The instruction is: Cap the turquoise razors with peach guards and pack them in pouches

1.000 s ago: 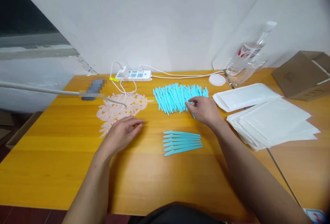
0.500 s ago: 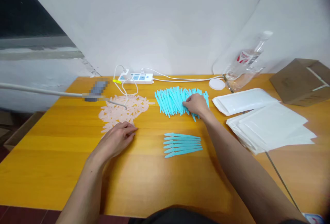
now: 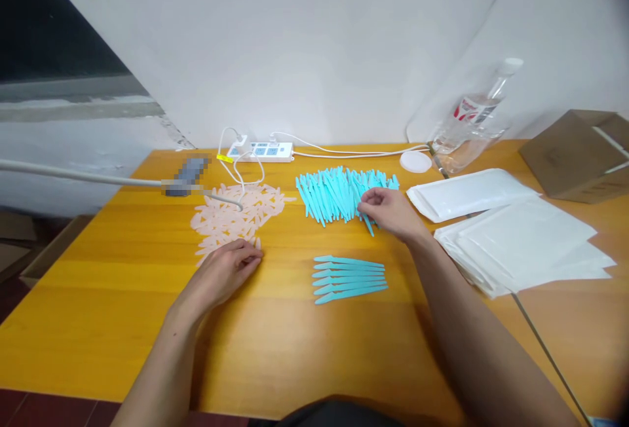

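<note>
My left hand [image 3: 227, 271] rests by the near edge of a pile of small pale pink pieces [image 3: 240, 214]. Its fingers are curled together; a pink piece shows just behind the fingertips, but whether they hold it I cannot tell. Over the near right side of a heap of slim turquoise knife-shaped sticks [image 3: 327, 194], my right hand [image 3: 390, 212] is closed in a pinch. One stick [image 3: 367, 225] juts out towards me under those fingertips. Closer to me, several turquoise sticks [image 3: 348, 278] lie side by side in a row, wider ends left.
A white power strip [image 3: 268, 150] with cables stands against the wall, near a blurred phone [image 3: 187, 175]. To the right are white packets [image 3: 528, 240], a longer white pack [image 3: 472, 194], a round white lid [image 3: 415, 161], a clear plastic bottle [image 3: 474, 112] and a cardboard box [image 3: 574, 155].
My right hand has drawn back slightly to the right and towards me, at the near side of the turquoise heap. My left hand has hardly moved. The row is unchanged.
</note>
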The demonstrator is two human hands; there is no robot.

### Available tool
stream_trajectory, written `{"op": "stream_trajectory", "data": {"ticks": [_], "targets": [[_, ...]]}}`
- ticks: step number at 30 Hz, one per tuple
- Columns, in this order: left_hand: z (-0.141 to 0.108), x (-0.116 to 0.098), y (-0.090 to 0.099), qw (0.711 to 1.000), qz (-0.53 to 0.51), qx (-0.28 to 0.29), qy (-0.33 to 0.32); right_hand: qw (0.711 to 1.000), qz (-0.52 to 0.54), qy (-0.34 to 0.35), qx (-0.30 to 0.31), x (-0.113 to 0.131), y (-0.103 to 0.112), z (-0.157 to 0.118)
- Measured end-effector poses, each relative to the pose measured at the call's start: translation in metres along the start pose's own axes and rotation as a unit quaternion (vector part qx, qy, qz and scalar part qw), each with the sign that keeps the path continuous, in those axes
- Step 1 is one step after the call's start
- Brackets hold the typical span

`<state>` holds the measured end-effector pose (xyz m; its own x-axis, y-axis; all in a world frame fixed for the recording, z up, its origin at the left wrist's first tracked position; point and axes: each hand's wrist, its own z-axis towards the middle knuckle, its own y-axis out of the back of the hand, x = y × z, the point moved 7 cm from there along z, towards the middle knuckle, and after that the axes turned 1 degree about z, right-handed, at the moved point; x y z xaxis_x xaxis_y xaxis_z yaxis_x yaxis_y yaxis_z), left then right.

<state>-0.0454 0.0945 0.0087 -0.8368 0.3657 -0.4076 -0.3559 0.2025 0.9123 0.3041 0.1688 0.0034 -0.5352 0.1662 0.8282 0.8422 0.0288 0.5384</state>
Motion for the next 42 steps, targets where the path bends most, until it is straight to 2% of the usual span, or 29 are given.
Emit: {"op": "stream_trajectory", "data": {"ticks": [3,5,8,12,17,23,27,30,35,39,42], "targets": [[-0.004,0.007,0.001,0.997,-0.066,-0.013,0.028,0.992,0.114,0.013,0.043,-0.005,-0.007,-0.026],[-0.008,0.012,0.002,0.996,-0.075,-0.023,0.041,0.99,0.13,0.031,0.042,-0.009,-0.009,-0.039],[-0.013,0.011,0.001,0.998,-0.04,-0.018,0.034,0.994,0.08,0.07,0.034,-0.011,-0.014,-0.053],[-0.015,0.003,0.0,0.999,0.023,-0.02,0.025,0.991,0.025,0.116,0.065,-0.005,-0.026,-0.065],[-0.012,-0.004,-0.005,0.999,0.018,-0.022,0.026,0.975,-0.036,0.208,0.065,0.009,-0.033,-0.073],[-0.013,-0.002,-0.01,0.999,-0.008,-0.015,0.049,0.969,-0.026,0.23,0.087,0.0,-0.038,-0.074],[-0.012,-0.012,-0.011,0.999,-0.023,-0.029,0.014,0.967,-0.033,0.236,0.09,-0.003,-0.04,-0.073],[-0.009,-0.028,-0.013,0.996,-0.069,-0.061,0.002,0.967,-0.035,0.233,0.093,-0.002,-0.04,-0.073],[0.011,-0.052,-0.033,0.983,-0.177,-0.04,0.041,0.968,-0.038,0.227,0.099,-0.001,-0.039,-0.074],[0.032,-0.055,-0.038,0.943,-0.31,-0.089,0.075,0.969,-0.033,0.225,0.094,0.0,-0.036,-0.074],[0.039,-0.054,-0.044,0.921,-0.36,-0.101,0.105,0.971,-0.028,0.22,0.093,0.001,-0.034,-0.074]]}}
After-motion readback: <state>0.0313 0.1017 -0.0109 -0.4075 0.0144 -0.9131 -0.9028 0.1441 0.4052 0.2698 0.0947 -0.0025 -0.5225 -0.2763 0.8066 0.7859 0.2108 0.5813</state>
